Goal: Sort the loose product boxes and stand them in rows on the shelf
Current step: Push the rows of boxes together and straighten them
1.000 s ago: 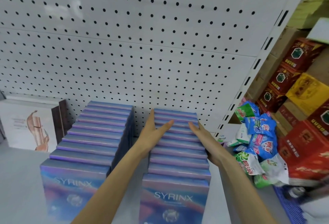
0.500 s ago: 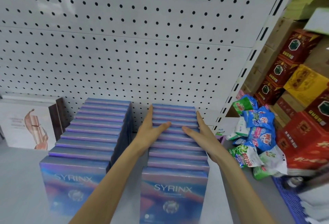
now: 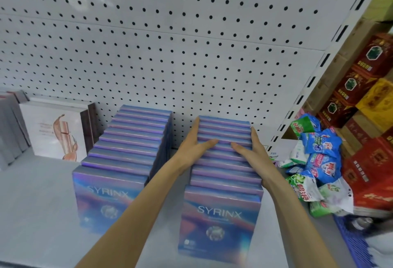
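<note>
Presses left hand [image 3: 191, 146] flat vs. left side of right SYRINX row [image 3: 223, 167], fingers straight & together, pointing twd pegboard [image 3: 170, 44]; thumb laid across box tops. Mirrors w/ right hand [image 3: 255, 152] on row's right side: fingers straight along the side, thumb over the tops, tip near left thumb but apart. Curls no finger round anything, just squeezes row btw two flat palms. Finds that row upright on grey shelf [image 3: 32, 214], boxes packed front to back, rearmost by pegboard (touching or not: cannot tell), front box facing camera w/ "SYRINX" legible. Sees left SYRINX row [image 3: 123, 150] just beside, parallel, narrow gap btw, left forearm over gap. Notes white boxes [image 3: 57, 131] w/ figure print further left, upright at pegboard. Spots blue & green packets [image 3: 314, 161] heaped right of row, near right wrist; red & yellow cartons [image 3: 372, 97] stacked beyond.
</note>
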A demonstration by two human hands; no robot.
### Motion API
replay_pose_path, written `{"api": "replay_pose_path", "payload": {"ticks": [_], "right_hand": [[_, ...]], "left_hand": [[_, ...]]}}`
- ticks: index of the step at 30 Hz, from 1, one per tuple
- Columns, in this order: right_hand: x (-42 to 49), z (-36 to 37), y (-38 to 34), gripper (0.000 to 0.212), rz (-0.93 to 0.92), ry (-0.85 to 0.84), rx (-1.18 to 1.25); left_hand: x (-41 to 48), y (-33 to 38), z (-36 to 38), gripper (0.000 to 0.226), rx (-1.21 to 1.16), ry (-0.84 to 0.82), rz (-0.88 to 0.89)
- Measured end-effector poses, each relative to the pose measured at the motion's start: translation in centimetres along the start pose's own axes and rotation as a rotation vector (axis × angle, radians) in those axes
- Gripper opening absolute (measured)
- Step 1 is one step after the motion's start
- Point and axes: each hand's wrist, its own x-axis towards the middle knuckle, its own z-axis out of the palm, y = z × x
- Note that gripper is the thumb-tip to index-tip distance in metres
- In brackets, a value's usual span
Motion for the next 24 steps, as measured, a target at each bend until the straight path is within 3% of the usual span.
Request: {"api": "replay_pose_path", "payload": {"ticks": [4, 6, 7, 10, 14, 24], "right_hand": [[-1.1, -0.6, -0.2, 0.089, 0.043, -0.049, 0.032], [-2.6, -1.1, 0.3, 0.100, 0.077, -0.093, 0.071], [-3.6, -1.3, 0.7, 0.094, 0.081, -0.109, 0.117], [-6.9, -1.0, 2.7, 0.050, 0.083, -0.084, 0.299], [-9.0, 1.2, 3.7, 0.030, 0.101, 0.078, 0.407], [-8.9, 1.9, 3.0, 0.039, 0.008, 0.129, 0.377]], "left_hand": [[-3.4, -1.0, 0.5, 0.066, -0.005, 0.084, 0.056], [-5.9, -1.9, 1.0, 0.052, -0.137, 0.083, 0.011], [-7.1, -2.2, 1.3, 0.050, -0.198, 0.082, -0.009], [-8.9, -3.3, 1.7, 0.063, -0.280, 0.090, -0.005], [-8.9, -3.3, 2.2, 0.075, -0.335, 0.083, -0.009], [-8.7, -3.6, 2.3, 0.085, -0.303, 0.099, 0.026]]}}
